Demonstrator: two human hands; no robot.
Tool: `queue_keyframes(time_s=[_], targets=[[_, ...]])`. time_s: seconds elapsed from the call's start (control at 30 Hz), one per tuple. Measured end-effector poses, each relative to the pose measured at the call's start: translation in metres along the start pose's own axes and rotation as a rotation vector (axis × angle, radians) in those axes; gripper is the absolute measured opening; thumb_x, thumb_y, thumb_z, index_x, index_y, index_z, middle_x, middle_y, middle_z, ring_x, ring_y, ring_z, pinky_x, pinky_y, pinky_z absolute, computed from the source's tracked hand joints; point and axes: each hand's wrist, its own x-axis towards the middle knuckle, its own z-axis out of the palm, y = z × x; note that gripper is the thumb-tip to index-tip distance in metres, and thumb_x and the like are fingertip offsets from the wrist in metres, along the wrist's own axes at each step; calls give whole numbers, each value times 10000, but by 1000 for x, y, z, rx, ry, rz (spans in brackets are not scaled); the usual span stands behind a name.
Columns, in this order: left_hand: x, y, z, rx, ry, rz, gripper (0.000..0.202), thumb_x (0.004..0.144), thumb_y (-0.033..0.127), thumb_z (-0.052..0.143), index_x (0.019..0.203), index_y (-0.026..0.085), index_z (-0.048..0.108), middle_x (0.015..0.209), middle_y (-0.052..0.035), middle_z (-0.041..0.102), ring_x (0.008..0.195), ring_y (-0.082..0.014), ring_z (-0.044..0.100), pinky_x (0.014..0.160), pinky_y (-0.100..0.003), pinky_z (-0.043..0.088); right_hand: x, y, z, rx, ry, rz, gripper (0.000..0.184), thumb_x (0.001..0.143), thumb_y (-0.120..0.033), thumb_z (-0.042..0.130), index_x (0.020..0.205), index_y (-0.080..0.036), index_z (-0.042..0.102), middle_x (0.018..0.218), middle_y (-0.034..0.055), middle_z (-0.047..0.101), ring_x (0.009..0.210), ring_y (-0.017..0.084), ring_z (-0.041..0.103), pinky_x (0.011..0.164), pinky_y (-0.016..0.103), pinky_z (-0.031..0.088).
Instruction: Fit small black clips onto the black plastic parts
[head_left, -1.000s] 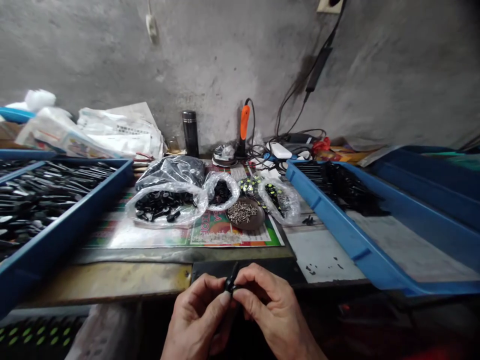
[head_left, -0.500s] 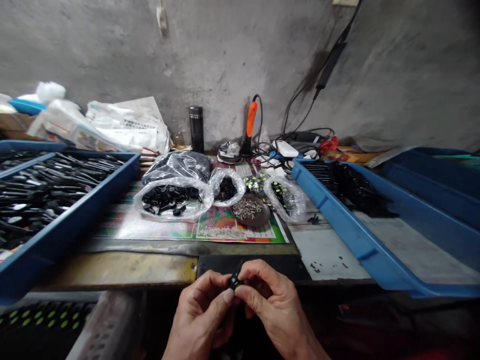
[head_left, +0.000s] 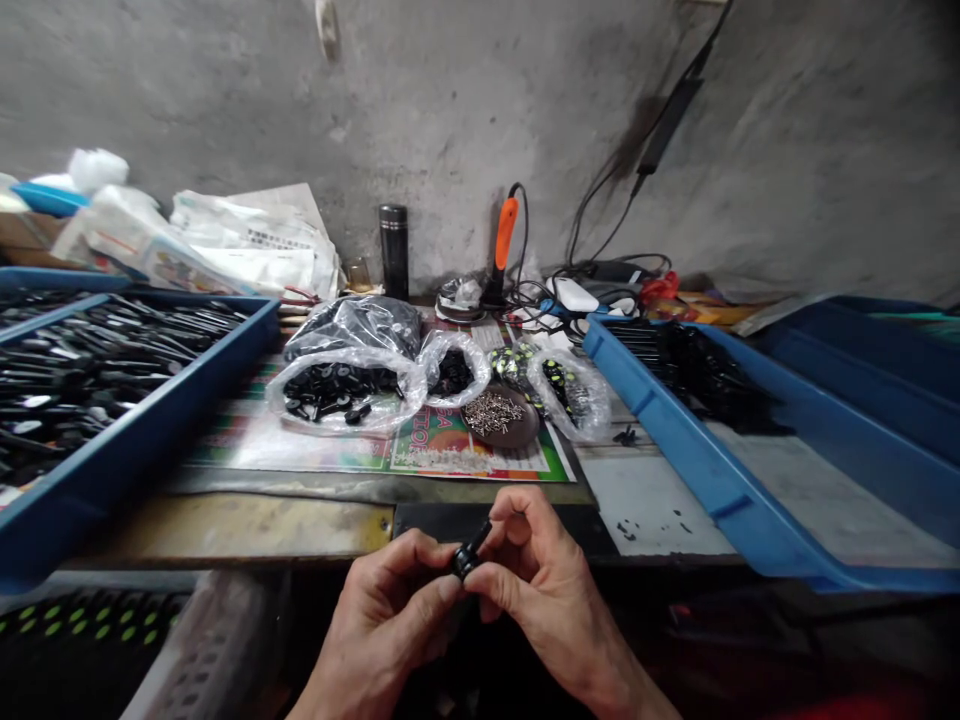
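Two bare hands close on one black part (head_left: pixel 468 557) at 6 o'clock of our view, before the table's (head_left: pixel 300 530) near edge. Our left hand (head_left: pixel 386 610) pinches the rounded end tightly between thumb and forefinger. Our right hand (head_left: pixel 547 600) sets its thumb on that same end, forefinger arched to the stem's tip, the gap between them narrow; we cannot tell what its lower fingers touch. The part tilts, its long axis running from 7 to 1 o'clock, stem toward 1.

From the part, we count one brown dish (head_left: pixel 521 430) of small metal pieces just past 12 and three open-mouthed plastic bags: a large bag (head_left: pixel 279 400) at 11, a small bag (head_left: pixel 481 368) at 12 and a yellow-dotted bag (head_left: pixel 592 408) at 1. One black flask (head_left: pixel 394 250) stands at 11, one orange-handled tool (head_left: pixel 505 235) at 12. A filled blue tray (head_left: pixel 161 425) lies toward 10; a partly filled one toward 2.
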Motion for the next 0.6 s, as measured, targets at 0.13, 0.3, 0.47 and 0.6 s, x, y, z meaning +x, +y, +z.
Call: queue_keyframes(time_s=[0.13,0.3,0.47,0.6], targets=[[-2,6,1,125,16,81,372,711,488,814,730,151,656,504,77,421,444,-41,321,402,-139,246,3,-6,-6,-136,-40,-25,325,765,-170,702,987,-241,476,731,-77,568,585,94,522,521,172,450],[-4,3,2,291,113,150,253,758,393,763,730,157,676,508,61,429,447,-64,338,405,-157,282,6,-7,-15,-400,-59,-141,314,801,-131,701,1005,-247,492,735,-76,556,638,106,531,570,180,423],[-6,2,2,577,213,363,78,770,217,707,713,166,724,555,12,538,485,-99,436,436,-175,356,8,-11,-19,-651,-53,-348,245,864,-186,715,984,-237,509,720,-74,514,618,104,501,584,187,399],[-5,0,0,544,218,350,63,772,217,703,749,171,739,557,16,546,479,-95,415,424,-172,342,10,-9,-19,-804,-22,-496,186,898,-233,696,970,-230,525,743,-54,532,622,120,518,579,207,397]])
